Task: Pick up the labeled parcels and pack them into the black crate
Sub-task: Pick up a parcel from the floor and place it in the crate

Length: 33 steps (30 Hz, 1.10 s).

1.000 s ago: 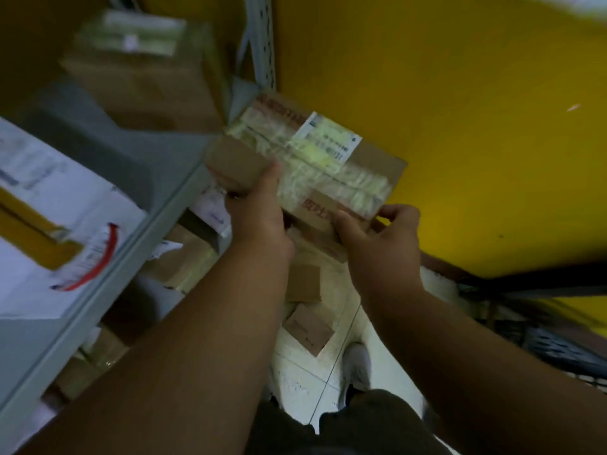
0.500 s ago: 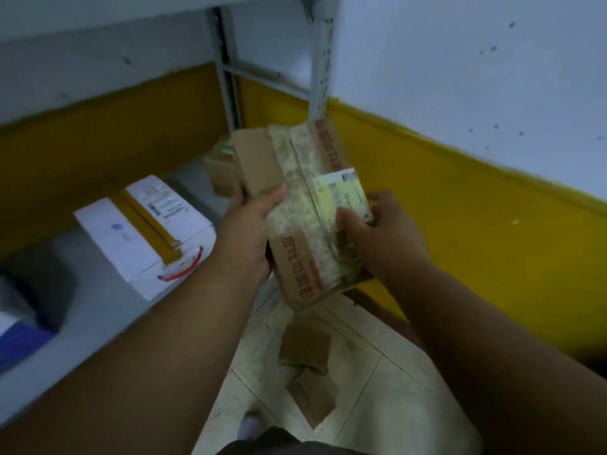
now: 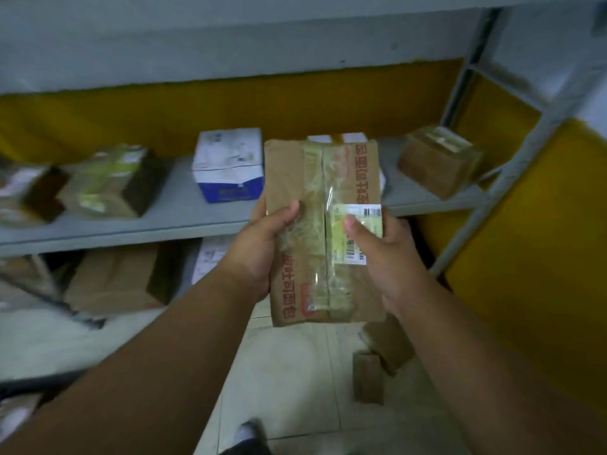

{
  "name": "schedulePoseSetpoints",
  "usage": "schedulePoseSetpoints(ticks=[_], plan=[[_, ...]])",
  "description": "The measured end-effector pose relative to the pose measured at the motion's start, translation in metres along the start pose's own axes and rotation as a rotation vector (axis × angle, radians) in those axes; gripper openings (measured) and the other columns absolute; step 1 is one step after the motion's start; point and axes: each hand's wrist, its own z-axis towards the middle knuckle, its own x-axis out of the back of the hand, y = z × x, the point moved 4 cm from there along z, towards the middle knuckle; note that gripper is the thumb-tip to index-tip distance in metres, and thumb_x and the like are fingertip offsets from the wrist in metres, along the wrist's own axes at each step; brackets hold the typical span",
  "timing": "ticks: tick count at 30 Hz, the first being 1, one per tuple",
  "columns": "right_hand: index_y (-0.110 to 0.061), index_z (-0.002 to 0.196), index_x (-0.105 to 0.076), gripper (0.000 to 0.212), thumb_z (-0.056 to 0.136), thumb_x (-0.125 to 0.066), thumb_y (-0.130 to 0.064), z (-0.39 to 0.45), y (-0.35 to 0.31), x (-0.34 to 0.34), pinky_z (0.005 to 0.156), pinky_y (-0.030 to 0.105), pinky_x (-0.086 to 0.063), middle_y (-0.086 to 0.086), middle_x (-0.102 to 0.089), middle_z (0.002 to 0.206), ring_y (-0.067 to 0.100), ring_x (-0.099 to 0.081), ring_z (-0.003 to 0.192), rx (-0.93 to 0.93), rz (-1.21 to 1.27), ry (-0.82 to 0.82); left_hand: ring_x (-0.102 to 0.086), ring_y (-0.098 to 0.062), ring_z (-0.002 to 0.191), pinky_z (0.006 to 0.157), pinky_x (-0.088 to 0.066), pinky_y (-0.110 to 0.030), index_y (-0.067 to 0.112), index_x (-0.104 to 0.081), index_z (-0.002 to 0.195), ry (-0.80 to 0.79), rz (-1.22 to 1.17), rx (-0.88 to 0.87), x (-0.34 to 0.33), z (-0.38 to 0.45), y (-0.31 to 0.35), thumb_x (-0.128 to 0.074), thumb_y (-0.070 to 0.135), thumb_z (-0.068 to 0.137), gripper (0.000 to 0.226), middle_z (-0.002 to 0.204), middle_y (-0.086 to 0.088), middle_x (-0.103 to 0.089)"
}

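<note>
Parcel [image 3: 323, 231], a flat brown cardboard packet wrapped in clear tape, is held up in front of the grey shelf [image 3: 184, 221], its long side running away from the person. Left hand [image 3: 259, 251] grips its left edge, thumb on top; right hand [image 3: 391, 254] grips its right edge, thumb pressing the white label [image 3: 359, 224]. Both grips are clamped on it near its lower half. Behind it on the shelf sits a white and blue box [image 3: 230, 164].
</note>
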Motion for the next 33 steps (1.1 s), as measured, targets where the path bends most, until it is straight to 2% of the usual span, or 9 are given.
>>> schedulePoseSetpoints(ticks=[6, 11, 15, 19, 21, 23, 26, 30, 33], plan=[[-0.042, 0.125, -0.060, 0.047, 0.082, -0.074, -0.052, -0.046, 0.006, -0.105, 0.088, 0.033, -0.055, -0.021, -0.073, 0.108, -0.001, -0.069, 0.096, 0.060, -0.076, -0.075, -0.068, -0.031, 0.109, 0.094, -0.051, -0.056, 0.032, -0.057, 0.130, 0.206, 0.071, -0.097, 0.103, -0.086, 0.014, -0.069, 0.050, 0.084, 0.051, 0.120, -0.008, -0.070], [-0.045, 0.120, -0.059, 0.065, 0.062, -0.070, -0.072, -0.111, 0.029, -0.261, 0.085, 0.038, -0.058, -0.019, -0.073, 0.106, 0.001, -0.071, 0.091, 0.050, -0.129, -0.258, -0.073, -0.022, 0.099, 0.080, -0.059, -0.045, 0.046, -0.062, 0.115, 0.475, 0.206, -0.203, 0.240, -0.194, 0.041, -0.068, 0.072, 0.072, 0.051, 0.109, 0.003, -0.074], [-0.041, 0.124, -0.056, 0.079, 0.056, -0.069, -0.077, -0.191, 0.051, -0.409, 0.075, 0.029, -0.059, -0.016, -0.072, 0.108, 0.001, -0.071, 0.090, 0.056, -0.165, -0.466, -0.073, -0.011, 0.091, 0.078, -0.058, -0.035, 0.043, -0.062, 0.118, 0.789, 0.317, -0.224, 0.376, -0.308, 0.058, -0.059, 0.079, 0.071, 0.060, 0.105, 0.011, -0.074], [-0.039, 0.120, -0.056, 0.071, 0.061, -0.076, -0.073, -0.257, 0.057, -0.523, 0.061, 0.012, -0.051, -0.020, -0.070, 0.100, -0.008, -0.068, 0.083, 0.095, -0.138, -0.570, -0.069, 0.005, 0.082, 0.062, -0.052, -0.013, 0.057, -0.060, 0.105, 0.941, 0.478, -0.254, 0.465, -0.397, 0.100, -0.052, 0.077, 0.075, 0.037, 0.094, 0.027, -0.071], [-0.044, 0.112, -0.051, 0.069, 0.058, -0.071, -0.081, -0.274, 0.049, -0.559, 0.065, 0.015, -0.051, -0.022, -0.067, 0.098, -0.007, -0.066, 0.085, 0.121, -0.152, -0.559, -0.066, 0.011, 0.080, 0.057, -0.050, -0.007, 0.064, -0.058, 0.099, 0.925, 0.525, -0.261, 0.489, -0.419, 0.125, -0.054, 0.074, 0.077, 0.025, 0.091, 0.034, -0.069], [-0.046, 0.111, -0.047, 0.065, 0.061, -0.067, -0.082, -0.279, 0.040, -0.589, 0.071, 0.017, -0.050, -0.023, -0.066, 0.098, -0.009, -0.065, 0.087, 0.173, -0.176, -0.537, -0.069, 0.003, 0.089, 0.070, -0.056, -0.020, 0.066, -0.058, 0.102, 0.918, 0.526, -0.291, 0.512, -0.427, 0.147, -0.056, 0.074, 0.075, 0.028, 0.099, 0.030, -0.070], [-0.048, 0.115, -0.041, 0.048, 0.078, -0.069, -0.065, -0.279, 0.038, -0.632, 0.065, 0.004, -0.046, -0.029, -0.061, 0.097, -0.021, -0.059, 0.085, 0.237, -0.203, -0.532, -0.067, -0.007, 0.102, 0.090, -0.054, -0.039, 0.057, -0.058, 0.114, 0.942, 0.501, -0.307, 0.550, -0.425, 0.162, -0.053, 0.071, 0.078, 0.039, 0.110, 0.022, -0.070], [-0.064, 0.106, -0.038, 0.033, 0.084, -0.063, -0.062, -0.265, 0.060, -0.679, 0.058, -0.001, -0.043, -0.029, -0.058, 0.097, -0.026, -0.055, 0.084, 0.240, -0.281, -0.549, -0.066, -0.002, 0.097, 0.087, -0.055, -0.037, 0.058, -0.057, 0.113, 0.968, 0.479, -0.261, 0.601, -0.409, 0.162, -0.051, 0.060, 0.088, 0.026, 0.103, 0.026, -0.070], [-0.044, 0.127, -0.043, 0.043, 0.090, -0.059, -0.058, -0.248, 0.083, -0.722, 0.057, 0.002, -0.045, -0.027, -0.059, 0.101, -0.022, -0.058, 0.086, 0.228, -0.326, -0.589, -0.064, -0.008, 0.103, 0.088, -0.051, -0.037, 0.058, -0.054, 0.119, 0.995, 0.538, -0.217, 0.648, -0.398, 0.164, -0.046, 0.054, 0.093, 0.027, 0.105, 0.025, -0.068]])
